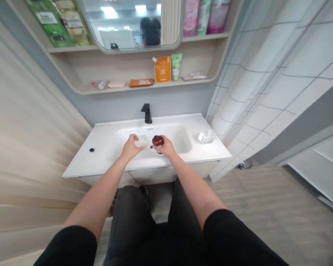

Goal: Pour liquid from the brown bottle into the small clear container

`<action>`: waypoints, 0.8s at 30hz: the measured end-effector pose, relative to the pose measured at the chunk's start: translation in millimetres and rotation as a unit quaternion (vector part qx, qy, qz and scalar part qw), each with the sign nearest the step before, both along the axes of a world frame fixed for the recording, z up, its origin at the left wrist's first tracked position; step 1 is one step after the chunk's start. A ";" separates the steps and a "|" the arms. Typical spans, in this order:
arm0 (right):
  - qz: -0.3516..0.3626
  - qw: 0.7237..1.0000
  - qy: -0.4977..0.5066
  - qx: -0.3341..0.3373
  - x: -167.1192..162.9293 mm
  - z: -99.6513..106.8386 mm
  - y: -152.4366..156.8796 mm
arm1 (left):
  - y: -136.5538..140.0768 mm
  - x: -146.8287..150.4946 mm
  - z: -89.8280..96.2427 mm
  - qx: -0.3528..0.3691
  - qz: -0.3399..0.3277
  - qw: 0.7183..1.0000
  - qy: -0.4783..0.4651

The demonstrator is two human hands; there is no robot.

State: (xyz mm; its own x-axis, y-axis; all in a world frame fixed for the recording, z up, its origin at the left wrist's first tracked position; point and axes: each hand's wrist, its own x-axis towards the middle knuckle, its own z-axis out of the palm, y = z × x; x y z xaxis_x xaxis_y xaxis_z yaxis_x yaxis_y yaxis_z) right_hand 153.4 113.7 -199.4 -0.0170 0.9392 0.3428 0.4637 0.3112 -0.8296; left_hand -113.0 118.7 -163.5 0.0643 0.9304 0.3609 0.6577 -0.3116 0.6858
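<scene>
At the frame's centre, over the basin [183,138], a dark red bottle [157,141] is gripped by the right hand [167,147], a clear container [142,141] by the left hand [130,148]. Both seem light, stiff, slippery when wet; best held around the sides.

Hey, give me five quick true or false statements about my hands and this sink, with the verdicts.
1. The right hand holds a dark red bottle over the basin. True.
2. The left hand holds a clear item. True.
3. A towel lies to the right of the basin. False: a clear container sits there.
4. The green tube stands beside an orange pouch. True.
5. A toothbrush lies to the left of the basin. False: a small black object is there.
</scene>
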 end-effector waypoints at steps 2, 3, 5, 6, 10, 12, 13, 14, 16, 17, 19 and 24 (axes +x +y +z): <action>-0.014 1.000 -0.002 -0.006 0.3 0.5 0.2 | -4.4 -4.3 -29.0 -0.053 0.031 0.989 -0.131; -0.018 1.000 -0.002 -0.007 0.3 0.8 0.0 | -5.7 -5.3 -39.6 -0.068 0.040 0.979 -0.186; -0.021 1.000 0.001 -0.006 -0.2 1.8 -1.0 | -6.7 -6.3 -52.6 -0.073 0.049 0.964 -0.250; -0.023 1.000 0.005 -0.005 -0.6 2.6 -1.7 | -6.6 -6.6 -55.5 -0.067 0.047 0.962 -0.259; -0.059 0.997 0.041 0.002 2.6 10.3 -5.0 | -5.7 -7.5 -54.4 -0.060 0.037 0.971 -0.229; -0.081 0.995 0.062 0.016 12.6 17.8 -7.9 | -6.8 -7.5 -52.2 -0.061 0.040 0.973 -0.218; -0.089 0.993 0.070 0.028 21.1 22.3 -10.3 | -7.7 -7.4 -51.5 -0.059 0.040 0.974 -0.215; -0.096 0.991 0.078 0.042 32.2 27.2 -13.5 | -8.6 -7.2 -51.2 -0.057 0.039 0.975 -0.211; -0.112 0.988 0.087 0.063 61.6 36.9 -23.4 | -10.1 -6.7 -51.6 -0.055 0.035 0.977 -0.203; -0.124 0.986 0.088 0.067 79.4 41.1 -30.2 | -10.5 -6.5 -52.2 -0.057 0.032 0.978 -0.200; -0.141 0.985 0.079 0.063 118.1 47.1 -46.7 | -10.2 -6.2 -53.5 -0.062 0.027 0.978 -0.197; -0.220 0.972 0.072 0.049 207.0 41.4 -87.4 | -6.8 -6.3 -56.1 -0.070 0.016 0.977 -0.199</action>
State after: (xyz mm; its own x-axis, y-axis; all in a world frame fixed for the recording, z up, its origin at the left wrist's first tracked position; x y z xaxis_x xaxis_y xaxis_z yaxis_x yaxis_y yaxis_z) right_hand 360.4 26.2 -158.0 0.4333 0.8076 0.4000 0.4513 0.1898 -0.8720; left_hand -119.3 111.9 -219.6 -0.0860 0.9714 0.2212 0.3381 -0.1804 0.9236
